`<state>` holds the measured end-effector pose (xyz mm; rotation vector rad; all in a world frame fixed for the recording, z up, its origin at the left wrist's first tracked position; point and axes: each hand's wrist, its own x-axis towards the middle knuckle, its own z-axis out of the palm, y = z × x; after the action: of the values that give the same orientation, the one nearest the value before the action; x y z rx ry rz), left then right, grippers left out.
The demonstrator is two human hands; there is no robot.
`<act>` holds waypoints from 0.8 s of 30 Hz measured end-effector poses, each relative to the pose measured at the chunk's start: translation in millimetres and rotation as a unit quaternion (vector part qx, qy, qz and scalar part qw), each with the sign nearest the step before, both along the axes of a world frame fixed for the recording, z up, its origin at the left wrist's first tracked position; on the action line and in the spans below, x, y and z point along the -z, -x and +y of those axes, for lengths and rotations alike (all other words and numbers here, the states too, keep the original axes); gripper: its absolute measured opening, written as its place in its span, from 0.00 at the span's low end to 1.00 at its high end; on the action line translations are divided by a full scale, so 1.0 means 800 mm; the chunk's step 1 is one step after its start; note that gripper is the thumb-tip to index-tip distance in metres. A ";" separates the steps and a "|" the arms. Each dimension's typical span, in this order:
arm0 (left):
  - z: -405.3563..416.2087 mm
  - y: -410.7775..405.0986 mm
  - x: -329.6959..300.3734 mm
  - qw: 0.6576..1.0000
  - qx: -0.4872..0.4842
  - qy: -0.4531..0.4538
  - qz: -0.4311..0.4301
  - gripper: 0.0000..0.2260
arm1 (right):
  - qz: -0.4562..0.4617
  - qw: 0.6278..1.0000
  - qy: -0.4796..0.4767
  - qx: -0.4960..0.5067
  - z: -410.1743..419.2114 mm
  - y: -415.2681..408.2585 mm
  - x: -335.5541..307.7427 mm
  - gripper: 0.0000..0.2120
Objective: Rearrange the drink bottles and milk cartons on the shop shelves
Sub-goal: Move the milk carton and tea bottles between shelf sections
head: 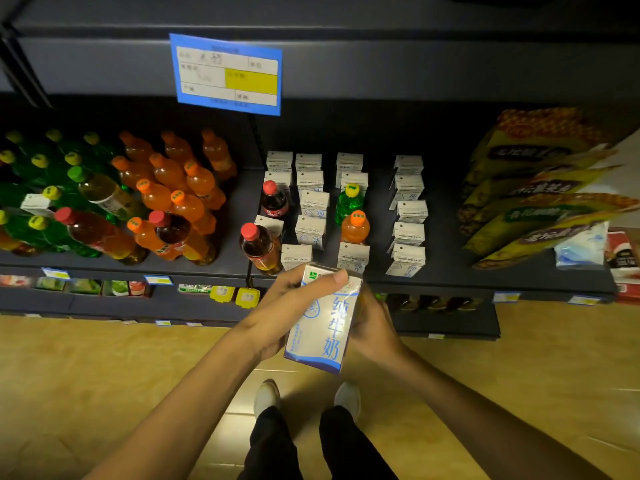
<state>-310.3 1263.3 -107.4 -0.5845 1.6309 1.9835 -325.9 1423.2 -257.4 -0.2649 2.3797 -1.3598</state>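
Observation:
A white and blue milk carton (323,323) is held upright in front of the shelf, below its front edge. My left hand (277,313) grips its left side with the thumb over the top. My right hand (372,323) wraps its right side from behind. On the dark shelf (446,268), several milk cartons (407,233) stand in rows. Among them stand a red-capped dark bottle (273,200), a red-capped tea bottle (258,247), a green bottle (349,202) and an orange bottle (355,228). Orange bottles (180,188) and green bottles (41,188) crowd the left.
One milk carton (36,204) lies among the green bottles at the left. Yellow snack bags (533,188) lean at the right. A blue price card (227,74) hangs from the upper shelf. A lower shelf (446,320) sits near the wooden floor (86,375), beside my feet.

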 end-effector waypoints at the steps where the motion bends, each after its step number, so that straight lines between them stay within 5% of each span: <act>1: 0.000 -0.002 -0.001 1.000 -0.009 -0.006 -0.001 0.16 | 0.003 1.000 -0.001 -0.006 0.001 -0.001 0.002 0.31; 8: -0.014 -0.008 0.007 0.999 -0.043 -0.018 -0.012 0.16 | 0.003 1.000 0.030 -0.008 -0.005 -0.010 -0.013 0.30; 18: -0.047 -0.016 0.037 0.995 -0.094 -0.022 -0.040 0.14 | -0.082 0.982 0.113 0.124 0.000 -0.004 -0.021 0.27; 24: -0.093 -0.035 0.075 0.978 -0.183 0.014 -0.104 0.38 | -0.109 0.954 0.200 0.195 -0.021 0.028 -0.033 0.23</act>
<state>-282.3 1189.1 -167.4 -1.1318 1.5071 2.0667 -348.2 1406.2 -230.8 0.2554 2.0234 -1.9373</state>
